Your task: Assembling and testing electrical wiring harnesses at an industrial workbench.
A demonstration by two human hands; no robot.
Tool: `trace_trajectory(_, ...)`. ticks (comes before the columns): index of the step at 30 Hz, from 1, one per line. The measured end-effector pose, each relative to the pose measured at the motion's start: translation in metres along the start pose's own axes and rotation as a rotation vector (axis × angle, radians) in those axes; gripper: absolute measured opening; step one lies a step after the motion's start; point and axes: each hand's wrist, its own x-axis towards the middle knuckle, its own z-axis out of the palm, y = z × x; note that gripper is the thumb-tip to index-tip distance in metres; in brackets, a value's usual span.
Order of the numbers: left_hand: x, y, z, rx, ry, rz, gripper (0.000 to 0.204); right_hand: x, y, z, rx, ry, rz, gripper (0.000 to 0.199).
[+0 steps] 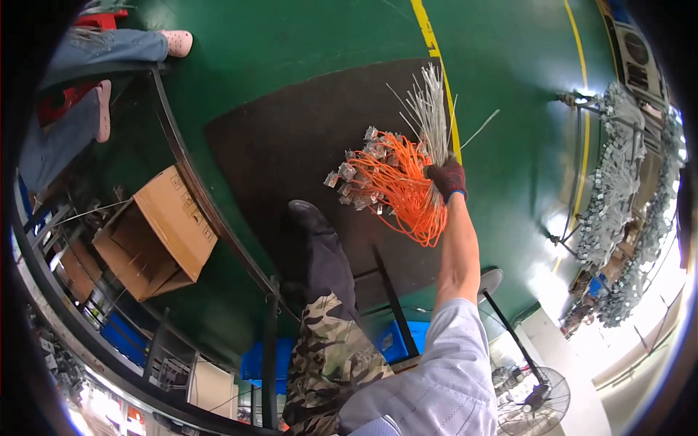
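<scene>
Right hand (446,179): gloved, arm stretched out, fist clamped round the neck of a wire bundle (398,190).
Left hand: out of view.
Bundle: orange wires looped below the fist, small grey connectors (351,174) fanned out on the left, pale stiff ends (432,109) sticking up past the glove.
Where it is: held in the air over the dark mat (291,138) on the green floor (509,145), not resting on anything.
Below: the person's own leg and black shoe (305,216); a yellow line (435,51) runs past the mat.
Nearby: an open carton (156,232) on the left, a rack of grey parts (618,196) on the right, a fan (538,396) lower right.
Doing it well: I judge that a firm grip at the neck stops single wires slipping; the loops should hang free so that the connectors do not snag.
</scene>
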Motion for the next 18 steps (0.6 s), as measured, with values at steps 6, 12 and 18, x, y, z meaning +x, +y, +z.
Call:
trace_trajectory(6,-0.004,0.004,-0.003,-0.079,-0.121,-0.049,0.079,0.010,0.005,0.014,0.277,-0.259,-0.200,0.047)
trace_trajectory(12,-0.008,0.015,-0.003,-0.248,-0.132,-0.109,0.081,-0.019,0.036,0.010,0.216,-0.274,-0.148,0.035)
trace_trajectory(18,-0.039,0.028,-0.059,0.005,0.133,-0.031,0.078,-0.152,-0.117,0.021,0.212,-0.269,-0.183,0.029)
